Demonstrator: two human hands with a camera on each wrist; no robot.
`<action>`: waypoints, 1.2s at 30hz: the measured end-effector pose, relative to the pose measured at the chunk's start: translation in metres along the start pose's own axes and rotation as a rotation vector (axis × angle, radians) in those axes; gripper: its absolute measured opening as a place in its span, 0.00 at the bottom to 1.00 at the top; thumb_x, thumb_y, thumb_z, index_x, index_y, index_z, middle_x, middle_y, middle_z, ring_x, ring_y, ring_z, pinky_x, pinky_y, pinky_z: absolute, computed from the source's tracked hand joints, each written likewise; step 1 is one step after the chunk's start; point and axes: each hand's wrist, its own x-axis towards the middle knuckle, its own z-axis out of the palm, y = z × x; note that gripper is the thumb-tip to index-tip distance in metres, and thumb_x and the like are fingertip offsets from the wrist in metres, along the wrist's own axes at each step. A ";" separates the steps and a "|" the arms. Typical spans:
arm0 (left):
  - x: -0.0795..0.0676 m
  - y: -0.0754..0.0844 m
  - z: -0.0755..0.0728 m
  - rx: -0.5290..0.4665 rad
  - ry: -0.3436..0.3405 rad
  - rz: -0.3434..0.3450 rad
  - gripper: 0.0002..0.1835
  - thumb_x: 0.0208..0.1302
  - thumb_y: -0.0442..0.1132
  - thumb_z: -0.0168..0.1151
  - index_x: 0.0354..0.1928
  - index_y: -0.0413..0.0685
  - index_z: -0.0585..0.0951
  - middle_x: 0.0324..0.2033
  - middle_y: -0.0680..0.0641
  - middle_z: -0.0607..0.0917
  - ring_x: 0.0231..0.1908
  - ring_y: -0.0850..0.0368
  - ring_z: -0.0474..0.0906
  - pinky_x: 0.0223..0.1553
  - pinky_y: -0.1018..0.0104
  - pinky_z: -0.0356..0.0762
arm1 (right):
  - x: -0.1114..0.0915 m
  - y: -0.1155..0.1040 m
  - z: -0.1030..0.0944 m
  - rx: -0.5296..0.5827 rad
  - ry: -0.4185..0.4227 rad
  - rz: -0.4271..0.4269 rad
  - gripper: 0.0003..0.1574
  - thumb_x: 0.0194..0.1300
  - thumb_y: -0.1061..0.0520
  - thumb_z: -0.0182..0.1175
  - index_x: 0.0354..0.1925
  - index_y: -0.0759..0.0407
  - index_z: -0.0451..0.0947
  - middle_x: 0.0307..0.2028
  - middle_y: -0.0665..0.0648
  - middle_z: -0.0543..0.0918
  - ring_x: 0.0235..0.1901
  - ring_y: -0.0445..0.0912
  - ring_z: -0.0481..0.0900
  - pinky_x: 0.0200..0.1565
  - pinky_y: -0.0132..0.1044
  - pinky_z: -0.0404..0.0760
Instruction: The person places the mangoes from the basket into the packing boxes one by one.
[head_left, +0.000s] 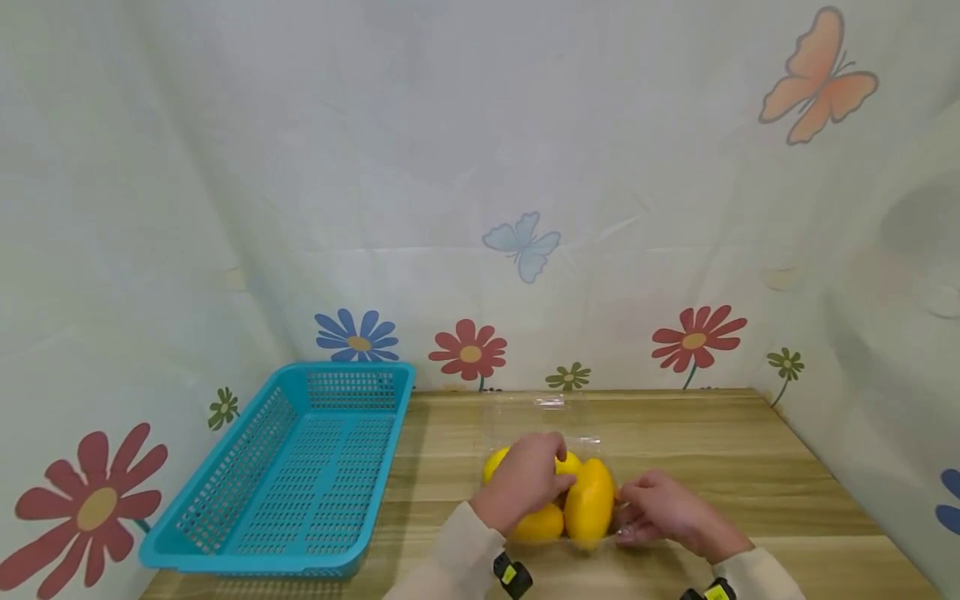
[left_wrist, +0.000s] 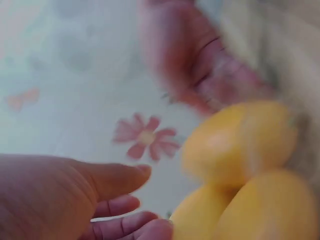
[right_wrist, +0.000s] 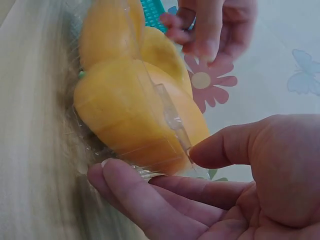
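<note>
Several yellow fruits lie inside a clear plastic bag on the wooden table. My left hand hovers over the top of the pile with loosely bent fingers; in the left wrist view its fingers stand just clear of the fruits. My right hand is at the pile's right side. In the right wrist view its thumb and fingers pinch the bag's film against the nearest fruit.
A blue perforated plastic basket with nothing in it stands at the table's left. A white curtain printed with flowers and butterflies closes off the back and both sides. Bare wood shows to the right of my hands.
</note>
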 end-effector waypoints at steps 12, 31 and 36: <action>-0.002 -0.068 -0.023 -0.284 0.261 -0.151 0.07 0.70 0.42 0.64 0.45 0.48 0.80 0.35 0.49 0.79 0.34 0.55 0.73 0.38 0.64 0.79 | 0.007 -0.008 -0.012 -0.070 0.088 -0.016 0.25 0.78 0.55 0.49 0.57 0.77 0.74 0.42 0.62 0.85 0.37 0.47 0.86 0.42 0.44 0.90; 0.010 -0.123 0.005 -0.526 0.212 -0.433 0.19 0.76 0.49 0.55 0.48 0.40 0.84 0.31 0.46 0.81 0.30 0.52 0.75 0.33 0.64 0.75 | 0.058 -0.009 -0.021 -0.071 0.307 -0.062 0.28 0.78 0.50 0.55 0.60 0.73 0.76 0.48 0.64 0.88 0.38 0.46 0.87 0.48 0.43 0.89; 0.015 -0.132 0.008 -0.625 0.175 -0.412 0.18 0.78 0.48 0.53 0.39 0.43 0.85 0.22 0.50 0.76 0.26 0.53 0.73 0.31 0.67 0.71 | 0.068 -0.008 -0.025 -0.043 0.270 -0.067 0.28 0.78 0.51 0.55 0.62 0.73 0.75 0.50 0.63 0.88 0.40 0.46 0.86 0.48 0.40 0.88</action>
